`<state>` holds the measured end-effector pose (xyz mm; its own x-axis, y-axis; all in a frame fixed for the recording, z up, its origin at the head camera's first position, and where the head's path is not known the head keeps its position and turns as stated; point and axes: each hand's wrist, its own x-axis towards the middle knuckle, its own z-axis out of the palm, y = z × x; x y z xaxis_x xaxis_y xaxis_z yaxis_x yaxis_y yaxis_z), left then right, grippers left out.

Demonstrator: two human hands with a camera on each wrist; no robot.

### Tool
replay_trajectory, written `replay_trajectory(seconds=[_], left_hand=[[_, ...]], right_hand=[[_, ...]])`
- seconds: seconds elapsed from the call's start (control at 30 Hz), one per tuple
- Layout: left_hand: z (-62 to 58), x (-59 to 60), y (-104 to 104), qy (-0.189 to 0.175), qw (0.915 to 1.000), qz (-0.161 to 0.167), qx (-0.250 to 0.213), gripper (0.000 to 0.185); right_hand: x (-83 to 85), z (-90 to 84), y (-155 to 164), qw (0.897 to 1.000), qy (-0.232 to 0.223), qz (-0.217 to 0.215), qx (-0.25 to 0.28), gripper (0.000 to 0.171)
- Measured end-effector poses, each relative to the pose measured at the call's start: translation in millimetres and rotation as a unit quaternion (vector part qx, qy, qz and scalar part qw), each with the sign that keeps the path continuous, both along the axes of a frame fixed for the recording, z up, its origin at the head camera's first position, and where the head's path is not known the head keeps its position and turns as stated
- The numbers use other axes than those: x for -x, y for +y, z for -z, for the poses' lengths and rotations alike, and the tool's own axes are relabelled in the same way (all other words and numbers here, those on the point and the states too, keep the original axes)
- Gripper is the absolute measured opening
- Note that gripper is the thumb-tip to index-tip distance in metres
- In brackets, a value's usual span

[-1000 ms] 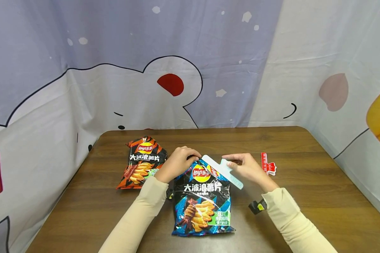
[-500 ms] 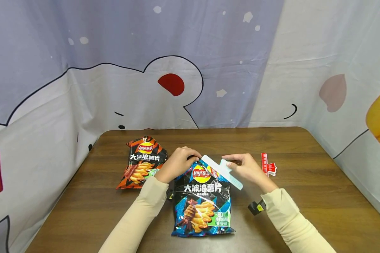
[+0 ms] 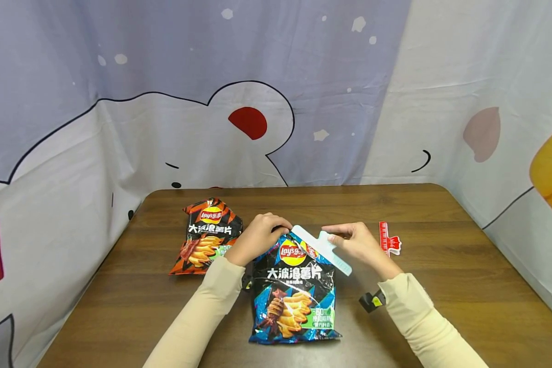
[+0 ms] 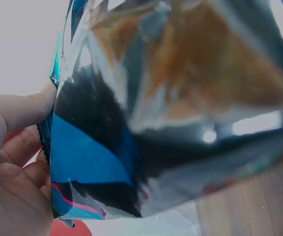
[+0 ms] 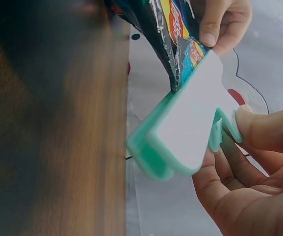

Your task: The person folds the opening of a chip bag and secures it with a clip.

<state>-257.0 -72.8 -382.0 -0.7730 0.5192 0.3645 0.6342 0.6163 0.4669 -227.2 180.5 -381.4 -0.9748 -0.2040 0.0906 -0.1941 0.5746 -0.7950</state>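
Mint-green sealing clip (image 3: 323, 249), pinched by the right hand (image 3: 359, 245), is sliding onto the blue chip bag (image 3: 294, 286); the left hand (image 3: 256, 237) grips its folded top; next, squeeze it closed.

The brown wooden table (image 3: 441, 286) bears a blue chip bag (image 3: 294, 291), an orange chip bag (image 3: 205, 236), and a red clip (image 3: 388, 239)

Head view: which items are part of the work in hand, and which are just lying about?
In use:
- blue chip bag, its top pinched by the left hand
- mint sealing clip on the bag's top edge, held by the right hand

Lying about:
- orange chip bag
- red clip
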Motion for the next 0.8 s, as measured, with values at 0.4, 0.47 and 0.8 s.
replay_trajectory(seconds=[0.4, 0.47, 0.8], left_hand=[[0.1, 1.1, 0.9, 0.005, 1.0, 0.004, -0.002, 0.015], [0.2, 1.0, 1.0, 0.006, 1.0, 0.004, -0.002, 0.015], [2.3, 2.7, 1.6, -0.002, 1.0, 0.006, -0.002, 0.016]], right_hand=[[0.7, -0.2, -1.4, 1.0, -0.003, 0.005, 0.003, 0.026], [0.9, 0.6, -1.3, 1.0, -0.001, 0.004, 0.004, 0.026], [-0.5, 0.7, -2.0, 1.0, -0.004, 0.005, 0.014, 0.026]])
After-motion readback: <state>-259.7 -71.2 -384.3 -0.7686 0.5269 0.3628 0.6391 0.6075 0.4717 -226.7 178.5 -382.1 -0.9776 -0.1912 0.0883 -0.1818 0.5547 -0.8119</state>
